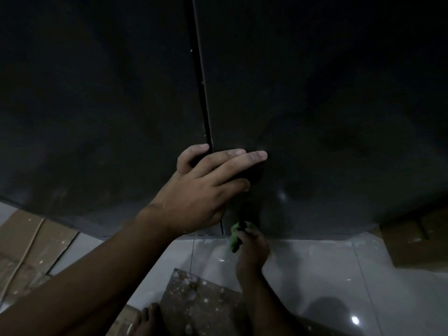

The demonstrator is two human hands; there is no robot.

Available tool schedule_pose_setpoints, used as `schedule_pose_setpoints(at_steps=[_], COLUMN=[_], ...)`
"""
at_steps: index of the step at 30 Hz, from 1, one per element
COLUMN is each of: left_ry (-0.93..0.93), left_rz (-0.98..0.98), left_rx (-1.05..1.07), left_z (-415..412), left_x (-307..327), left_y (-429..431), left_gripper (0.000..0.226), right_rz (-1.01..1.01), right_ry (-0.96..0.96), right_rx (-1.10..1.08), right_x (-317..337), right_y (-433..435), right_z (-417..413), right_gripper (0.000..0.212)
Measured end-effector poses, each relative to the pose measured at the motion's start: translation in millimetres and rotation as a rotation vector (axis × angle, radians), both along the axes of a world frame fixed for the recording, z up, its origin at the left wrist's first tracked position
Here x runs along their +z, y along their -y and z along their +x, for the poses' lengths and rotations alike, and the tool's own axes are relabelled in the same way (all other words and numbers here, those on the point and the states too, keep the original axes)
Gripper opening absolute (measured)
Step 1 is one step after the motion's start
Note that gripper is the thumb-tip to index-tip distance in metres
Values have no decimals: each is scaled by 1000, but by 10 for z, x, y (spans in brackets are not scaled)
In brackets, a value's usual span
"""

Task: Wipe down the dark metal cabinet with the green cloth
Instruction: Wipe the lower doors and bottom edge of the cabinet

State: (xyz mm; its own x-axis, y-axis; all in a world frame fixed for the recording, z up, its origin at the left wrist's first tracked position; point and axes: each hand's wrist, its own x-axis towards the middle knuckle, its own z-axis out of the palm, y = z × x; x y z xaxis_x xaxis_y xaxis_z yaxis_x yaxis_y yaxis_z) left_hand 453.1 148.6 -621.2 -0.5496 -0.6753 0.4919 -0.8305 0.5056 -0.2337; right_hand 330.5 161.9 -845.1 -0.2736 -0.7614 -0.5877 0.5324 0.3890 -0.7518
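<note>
You are pressing your spread left hand (206,187) on the dark metal cabinet (315,93) mid-frame, your right hand (252,251) gripping the green cloth (235,237) above a speckled slab (198,301).

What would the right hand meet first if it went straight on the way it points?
The dark cabinet, low beside the door seam. The right hand, gripping the green cloth, points up at it; the cloth may touch the metal; depth is unclear.
</note>
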Motion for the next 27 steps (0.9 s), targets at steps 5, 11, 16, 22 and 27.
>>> schedule_pose_setpoints(at_steps=[5,11,16,22,27], left_ry=[33,61,68,46,89], left_rz=[36,87,113,131,106], left_rx=[-1,-10,-8,18,60], left_z=[23,52,60,-62,-233], left_x=[-4,74,93,43,-116], left_y=[-5,-16,-34,-94,-108], left_gripper=[26,28,31,33,31], right_rz=[-38,-272,-220,-33,98], right_ry=[4,-123,-207,-132,-80], right_rx=[105,-79,-393,-487,-499], right_x=[374,660,647,131,-231], right_y=[-139,-139,239,422,448], right_z=[427,340,-297,-878,-991], right_gripper=[14,26,26,34,24])
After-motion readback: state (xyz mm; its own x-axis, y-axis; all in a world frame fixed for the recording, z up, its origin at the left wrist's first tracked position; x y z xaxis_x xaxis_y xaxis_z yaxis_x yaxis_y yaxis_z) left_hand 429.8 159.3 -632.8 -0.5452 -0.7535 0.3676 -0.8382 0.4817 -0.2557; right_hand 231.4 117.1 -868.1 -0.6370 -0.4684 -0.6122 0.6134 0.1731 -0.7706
